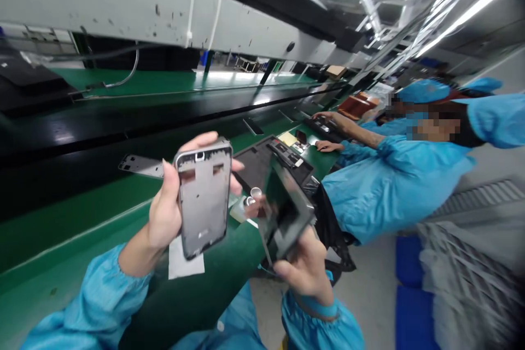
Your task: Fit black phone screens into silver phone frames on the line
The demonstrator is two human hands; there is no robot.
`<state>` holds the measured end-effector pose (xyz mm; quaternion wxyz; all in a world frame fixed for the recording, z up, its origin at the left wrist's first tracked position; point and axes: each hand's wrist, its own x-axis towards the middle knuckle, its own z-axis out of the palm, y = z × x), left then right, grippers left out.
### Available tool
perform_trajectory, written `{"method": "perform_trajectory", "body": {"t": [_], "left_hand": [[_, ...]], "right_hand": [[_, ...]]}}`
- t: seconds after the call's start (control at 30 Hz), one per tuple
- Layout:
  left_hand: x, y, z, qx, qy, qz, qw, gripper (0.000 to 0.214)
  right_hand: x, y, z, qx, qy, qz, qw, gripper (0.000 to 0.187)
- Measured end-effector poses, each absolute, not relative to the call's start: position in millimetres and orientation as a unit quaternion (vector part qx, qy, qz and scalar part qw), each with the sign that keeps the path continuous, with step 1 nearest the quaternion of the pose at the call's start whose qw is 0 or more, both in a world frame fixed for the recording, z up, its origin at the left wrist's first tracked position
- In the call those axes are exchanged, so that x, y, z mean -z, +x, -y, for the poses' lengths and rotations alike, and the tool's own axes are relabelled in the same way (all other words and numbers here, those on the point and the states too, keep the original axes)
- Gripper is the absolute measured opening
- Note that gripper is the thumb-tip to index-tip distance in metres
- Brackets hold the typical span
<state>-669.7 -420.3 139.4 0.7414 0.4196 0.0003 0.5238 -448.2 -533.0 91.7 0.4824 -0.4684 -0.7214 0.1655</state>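
My left hand grips a grey metal phone frame, held upright with its inner side toward me, fingers curled round its edges. My right hand holds a dark flat panel, blurred and tilted, just right of the frame. The two parts sit close together above the green bench edge. Both of my sleeves are blue.
Another phone frame lies on the black conveyor belt. A white sheet rests on the bench below my left hand. A dark tray with parts lies further along. Co-workers in blue coats work at my right.
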Motion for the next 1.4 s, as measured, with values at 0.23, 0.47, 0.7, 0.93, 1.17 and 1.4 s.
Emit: {"method": "perform_trajectory", "body": {"t": [0.23, 0.47, 0.7, 0.93, 1.17, 1.4], "left_hand": [[-130.1, -658.5, 395.7, -0.621, 0.411, -0.085, 0.663, 0.063], [-135.7, -669.2, 393.2, -0.630, 0.413, -0.092, 0.652, 0.056], [-129.7, -673.6, 390.5, -0.591, 0.464, -0.077, 0.655, 0.061], [-127.6, -686.5, 375.2, -0.581, 0.524, -0.094, 0.616, 0.053], [-122.4, -685.1, 372.7, -0.561, 0.567, -0.098, 0.595, 0.052], [-117.4, -676.4, 375.9, -0.538, 0.602, -0.074, 0.585, 0.040]], "right_hand": [[-103.9, -450.6, 518.3, -0.109, -0.436, 0.793, 0.412, 0.063], [-102.9, -445.5, 523.9, -0.093, -0.438, 0.809, 0.381, 0.065], [-94.4, -457.7, 510.6, -0.121, -0.441, 0.789, 0.410, 0.062], [-69.0, -470.6, 504.5, -0.220, -0.461, 0.708, 0.488, 0.071], [-68.0, -483.0, 496.4, -0.234, -0.434, 0.705, 0.510, 0.075], [-72.1, -500.3, 476.6, -0.204, -0.457, 0.692, 0.520, 0.079]]}}
